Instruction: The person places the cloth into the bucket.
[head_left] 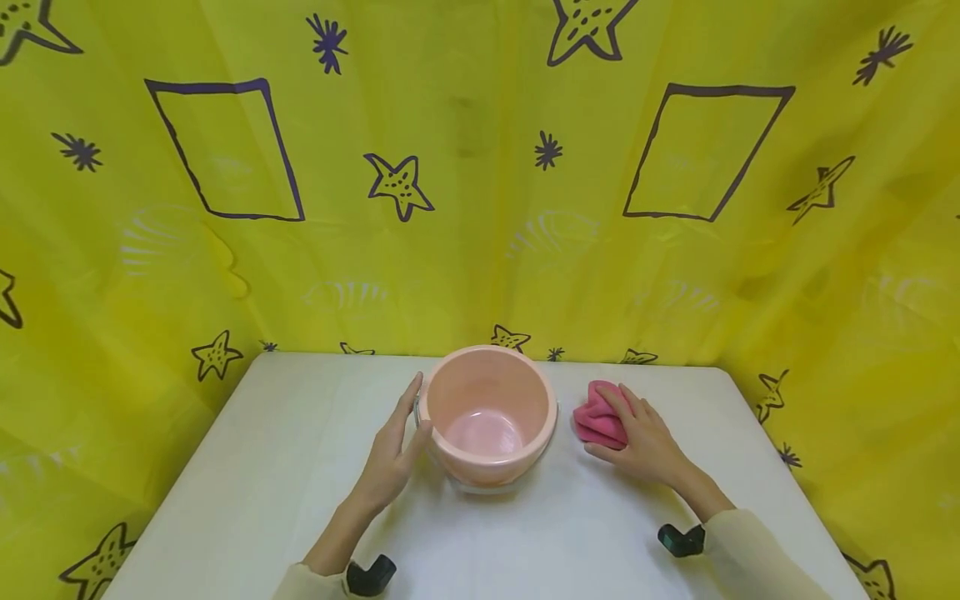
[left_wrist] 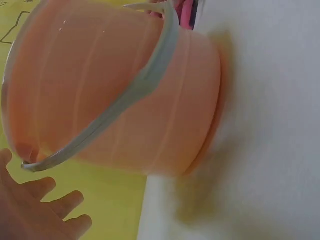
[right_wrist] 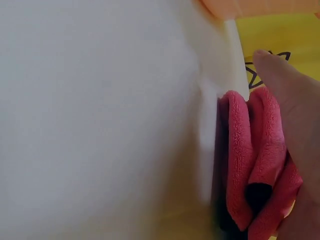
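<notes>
A light pink bucket (head_left: 487, 471) stands upright on the white table, its mouth tilted toward me in the head view. In the left wrist view its pale grey handle (left_wrist: 145, 82) hangs down along the side. My left hand (head_left: 390, 458) is at the bucket's left side, fingers straight and thumb apart, the tips right by the rim. To the right of the bucket, a bunched deep-pink cloth (head_left: 597, 421) lies under my right hand (head_left: 645, 437). The fingers of that hand bend over the cloth's folds, and the thumb lies along its near side.
The white table (head_left: 285, 450) reaches back to a yellow curtain (head_left: 465, 250) with drawn stars and frames, which also hangs at both sides. A dark device (head_left: 371, 575) sits at my left wrist, another dark device (head_left: 681, 541) at my right.
</notes>
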